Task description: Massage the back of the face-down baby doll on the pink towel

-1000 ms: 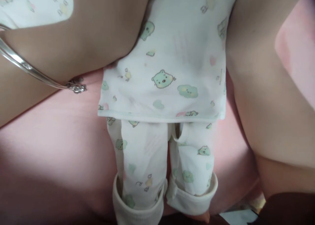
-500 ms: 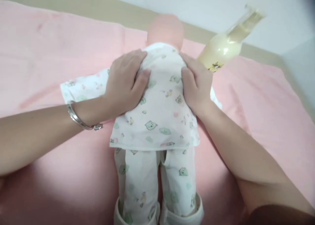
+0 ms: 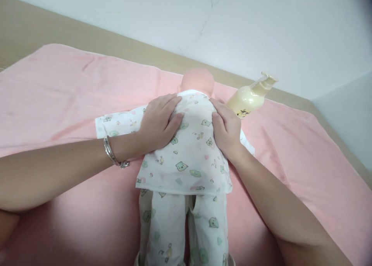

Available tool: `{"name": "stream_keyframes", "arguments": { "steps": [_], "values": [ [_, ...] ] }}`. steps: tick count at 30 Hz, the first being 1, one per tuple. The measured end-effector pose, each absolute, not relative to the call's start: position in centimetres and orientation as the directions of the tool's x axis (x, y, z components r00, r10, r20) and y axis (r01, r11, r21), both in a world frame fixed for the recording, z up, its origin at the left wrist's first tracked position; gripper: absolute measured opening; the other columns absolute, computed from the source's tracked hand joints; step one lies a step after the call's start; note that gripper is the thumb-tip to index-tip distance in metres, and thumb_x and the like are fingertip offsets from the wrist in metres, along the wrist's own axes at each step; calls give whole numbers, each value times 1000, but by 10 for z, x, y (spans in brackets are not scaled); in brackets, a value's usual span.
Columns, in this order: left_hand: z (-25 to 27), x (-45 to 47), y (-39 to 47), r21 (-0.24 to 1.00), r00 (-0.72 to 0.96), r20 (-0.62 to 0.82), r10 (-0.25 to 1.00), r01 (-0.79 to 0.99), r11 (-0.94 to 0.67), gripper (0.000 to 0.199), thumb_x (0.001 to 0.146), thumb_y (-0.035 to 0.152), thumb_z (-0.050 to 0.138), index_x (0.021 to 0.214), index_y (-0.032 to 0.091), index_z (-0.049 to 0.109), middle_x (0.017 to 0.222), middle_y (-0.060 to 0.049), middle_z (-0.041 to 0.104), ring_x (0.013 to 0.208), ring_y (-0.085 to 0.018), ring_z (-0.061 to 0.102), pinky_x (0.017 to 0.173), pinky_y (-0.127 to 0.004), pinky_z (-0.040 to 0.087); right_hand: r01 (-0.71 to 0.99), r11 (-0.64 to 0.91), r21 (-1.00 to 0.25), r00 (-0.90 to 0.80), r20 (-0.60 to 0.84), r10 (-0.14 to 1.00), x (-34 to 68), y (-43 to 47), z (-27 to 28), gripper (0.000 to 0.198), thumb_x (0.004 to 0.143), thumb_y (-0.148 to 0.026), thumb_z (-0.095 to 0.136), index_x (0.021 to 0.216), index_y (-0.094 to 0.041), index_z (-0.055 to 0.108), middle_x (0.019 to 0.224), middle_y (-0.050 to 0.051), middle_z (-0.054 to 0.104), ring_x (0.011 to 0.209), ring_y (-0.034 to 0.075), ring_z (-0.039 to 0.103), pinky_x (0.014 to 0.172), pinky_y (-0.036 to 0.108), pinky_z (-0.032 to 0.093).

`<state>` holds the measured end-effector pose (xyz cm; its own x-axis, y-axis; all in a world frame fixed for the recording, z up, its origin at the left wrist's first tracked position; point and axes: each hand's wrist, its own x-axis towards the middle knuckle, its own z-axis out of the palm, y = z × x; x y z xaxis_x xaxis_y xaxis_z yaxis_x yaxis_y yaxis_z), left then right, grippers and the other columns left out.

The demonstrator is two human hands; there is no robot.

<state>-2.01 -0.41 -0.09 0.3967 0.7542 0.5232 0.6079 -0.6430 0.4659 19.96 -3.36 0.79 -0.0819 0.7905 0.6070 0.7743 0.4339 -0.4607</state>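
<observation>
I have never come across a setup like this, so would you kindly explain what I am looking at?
Of course. There is no machine: these are a person's bare hands, seen by a camera worn on the head, looking forward and down. The left hand, with a silver bangle on its wrist, and the right hand lie on either side of what looks like a baby doll, at its upper body. Whether they grip or merely rest is hard to tell. The doll wears printed white clothes and lies on a pink cloth, no face showing. Beyond the right hand is a pump bottle, partly hidden; behind everything is a pale wall.
</observation>
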Motion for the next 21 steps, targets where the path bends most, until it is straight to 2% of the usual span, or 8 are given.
{"name": "stream_keyframes", "arguments": {
  "steps": [3,14,21],
  "values": [
    [-1,-20,-4,462,404,521,752,608,-646,60,100,47,25,138,10,54,145,-15,56,137,-28,49,118,-48,36,758,408,-508,-37,591,806,199,-34,9,42,94,-31,38,125,-29,68,128,4,71,115,28,67,98,54,52],
    [-1,-21,-4,464,414,529,741,590,-660,59,100,47,25,136,11,55,144,-14,57,135,-29,50,117,-49,37,749,385,-538,-18,565,825,198,-35,8,43,94,-31,38,125,-29,68,130,4,70,117,28,66,100,56,51],
    [0,-21,-4,465,416,519,747,595,-655,60,100,46,25,137,10,54,145,-15,56,136,-29,49,117,-50,36,767,395,-506,-36,581,813,198,-34,9,44,94,-30,37,126,-28,67,128,5,71,114,28,67,98,55,52]
  ]
}}
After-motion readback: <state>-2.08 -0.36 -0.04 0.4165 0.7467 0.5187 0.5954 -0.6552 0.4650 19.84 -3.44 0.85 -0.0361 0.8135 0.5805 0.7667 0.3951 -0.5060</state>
